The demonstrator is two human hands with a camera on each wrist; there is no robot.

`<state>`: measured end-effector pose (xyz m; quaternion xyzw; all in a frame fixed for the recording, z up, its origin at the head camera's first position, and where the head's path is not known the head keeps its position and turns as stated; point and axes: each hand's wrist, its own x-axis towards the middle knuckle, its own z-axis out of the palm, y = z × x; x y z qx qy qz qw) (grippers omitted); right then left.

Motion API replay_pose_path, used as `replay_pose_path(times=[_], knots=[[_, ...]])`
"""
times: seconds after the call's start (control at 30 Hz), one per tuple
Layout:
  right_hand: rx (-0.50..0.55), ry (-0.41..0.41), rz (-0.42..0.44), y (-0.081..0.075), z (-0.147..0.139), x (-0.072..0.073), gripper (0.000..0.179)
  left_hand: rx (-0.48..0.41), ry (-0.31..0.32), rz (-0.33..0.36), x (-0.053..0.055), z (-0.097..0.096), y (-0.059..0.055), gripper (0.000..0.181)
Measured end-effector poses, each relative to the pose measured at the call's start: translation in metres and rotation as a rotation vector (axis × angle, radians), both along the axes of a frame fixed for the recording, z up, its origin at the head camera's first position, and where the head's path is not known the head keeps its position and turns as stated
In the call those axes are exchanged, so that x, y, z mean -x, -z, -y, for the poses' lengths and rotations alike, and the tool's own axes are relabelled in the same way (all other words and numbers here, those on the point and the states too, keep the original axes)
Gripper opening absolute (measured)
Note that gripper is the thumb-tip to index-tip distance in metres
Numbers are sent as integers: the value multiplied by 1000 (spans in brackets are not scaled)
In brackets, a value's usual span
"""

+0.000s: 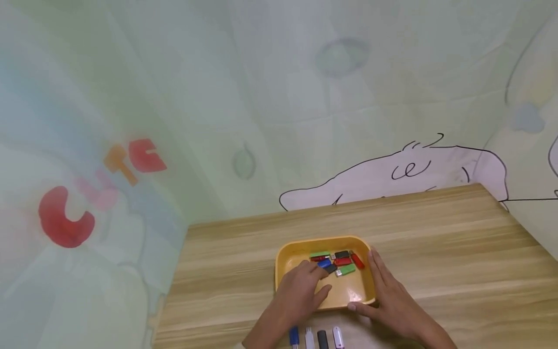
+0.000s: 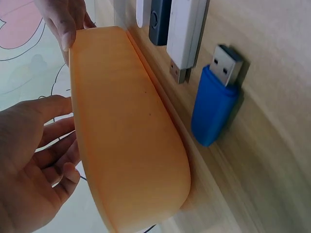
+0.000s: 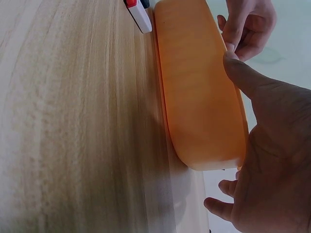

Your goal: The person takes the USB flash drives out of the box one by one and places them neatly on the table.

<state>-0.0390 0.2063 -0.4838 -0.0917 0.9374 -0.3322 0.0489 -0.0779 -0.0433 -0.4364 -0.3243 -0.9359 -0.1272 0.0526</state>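
Observation:
A shallow yellow-orange tray (image 1: 349, 289) sits on the table with several USB sticks inside. My left hand (image 1: 298, 289) reaches over its front left part, fingers loosely bent, fingertips right at a black USB stick (image 1: 332, 268). Close by lie a blue stick (image 1: 324, 263), red sticks (image 1: 343, 261) and a green stick (image 1: 346, 270). On the tray's right corner rests my right hand (image 1: 396, 303), thumb at the front rim and straight fingers along the right side. In the left wrist view the tray wall (image 2: 126, 131) hides the sticks inside.
In front of the tray stands a row of USB sticks: a blue one (image 1: 294, 336), a white one (image 1: 309, 338), a black one (image 1: 322, 339) and another white one (image 1: 338, 338). The wood-grained table (image 1: 436, 242) extends to a printed backdrop (image 1: 261, 97) behind.

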Motion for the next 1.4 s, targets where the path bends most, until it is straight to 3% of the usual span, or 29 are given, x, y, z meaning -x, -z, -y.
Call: replay_pose_path(times=[0.17, 0.33, 0.6, 1.13, 1.4], knots=[[-4, -17, -32, 1, -1, -1, 130, 0, 5, 4, 6, -1, -1, 18], [-3, -10, 0, 1, -1, 1, 130, 2, 10, 12, 11, -3, -2, 17], [1, -17, -17, 1, -1, 0, 130, 30, -10, 69, 18, -7, -2, 19], [-13, -23, -40, 0, -1, -1, 129, 108, -39, 51, 25, -10, 2, 24], [-9, -20, -22, 1, 0, -1, 128, 133, -67, 84, 31, -11, 7, 25]])
